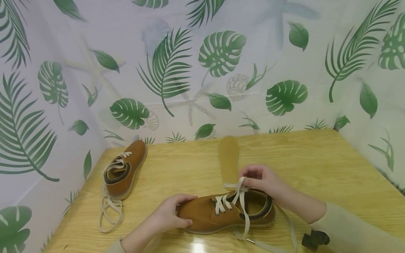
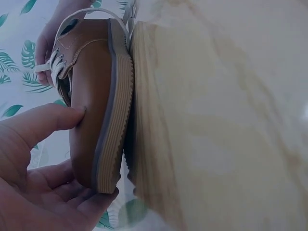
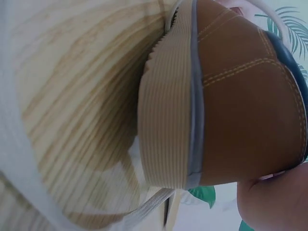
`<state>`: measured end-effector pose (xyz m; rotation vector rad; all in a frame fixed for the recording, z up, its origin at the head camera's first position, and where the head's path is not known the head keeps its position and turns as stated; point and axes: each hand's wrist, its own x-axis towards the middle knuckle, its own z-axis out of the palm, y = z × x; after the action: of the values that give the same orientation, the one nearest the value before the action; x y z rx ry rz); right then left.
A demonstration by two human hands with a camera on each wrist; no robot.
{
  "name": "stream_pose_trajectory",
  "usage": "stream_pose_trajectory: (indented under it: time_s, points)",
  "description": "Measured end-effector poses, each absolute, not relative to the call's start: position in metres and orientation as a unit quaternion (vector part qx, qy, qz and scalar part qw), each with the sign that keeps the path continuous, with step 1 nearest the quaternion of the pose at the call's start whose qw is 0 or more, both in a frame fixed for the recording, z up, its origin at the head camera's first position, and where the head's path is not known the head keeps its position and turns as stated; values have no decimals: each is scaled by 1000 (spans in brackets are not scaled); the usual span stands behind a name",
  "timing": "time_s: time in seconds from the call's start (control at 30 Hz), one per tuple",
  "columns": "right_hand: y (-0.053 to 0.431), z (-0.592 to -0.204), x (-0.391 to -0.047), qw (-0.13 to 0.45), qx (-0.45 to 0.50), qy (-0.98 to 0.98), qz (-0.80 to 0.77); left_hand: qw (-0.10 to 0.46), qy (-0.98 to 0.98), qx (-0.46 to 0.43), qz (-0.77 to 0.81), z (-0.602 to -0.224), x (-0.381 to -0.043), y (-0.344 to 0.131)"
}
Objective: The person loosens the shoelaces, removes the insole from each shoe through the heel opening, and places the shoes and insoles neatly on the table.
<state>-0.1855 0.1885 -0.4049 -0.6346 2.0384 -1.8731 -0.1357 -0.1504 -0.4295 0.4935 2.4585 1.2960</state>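
Note:
A brown lace-up shoe (image 1: 202,212) lies sole down on the wooden table, its toe to the left. My left hand (image 1: 171,214) grips the toe, thumb on the near side and fingers round the far side; the left wrist view shows the thumb (image 2: 57,118) pressed on the leather. Over the shoe's opening, my right hand (image 1: 262,179) pinches the cream shoelace (image 1: 242,198) between thumb and fingers. The lace is threaded through the front eyelets, and a long end trails down the near side. In the right wrist view the heel (image 3: 240,125) fills the middle.
A tan insole (image 1: 229,154) lies just behind the shoe. At the left stands a second brown shoe (image 1: 136,156), with its loose lace (image 1: 110,225) on the table. A small black object (image 1: 315,239) sits by the right sleeve. Leaf-patterned cloth (image 1: 177,116) hangs behind the table.

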Motion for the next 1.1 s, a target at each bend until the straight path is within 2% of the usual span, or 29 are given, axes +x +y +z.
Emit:
stream_pose_trajectory:
  time_s: [0.27, 0.5, 0.73, 1.1]
  points:
    - [194, -410, -188, 159, -226, 679, -680, 163, 854, 172, 464, -433, -135, -151]
    - [198, -412, -189, 184, -172, 637, -729, 167, 848, 185, 467, -439, -137, -153]
    - [211, -410, -193, 172, -192, 596, -760, 164, 851, 183, 464, -440, -138, -153]
    - [217, -410, -194, 174, -164, 567, -789, 158, 862, 180, 446, -439, -137, -153]
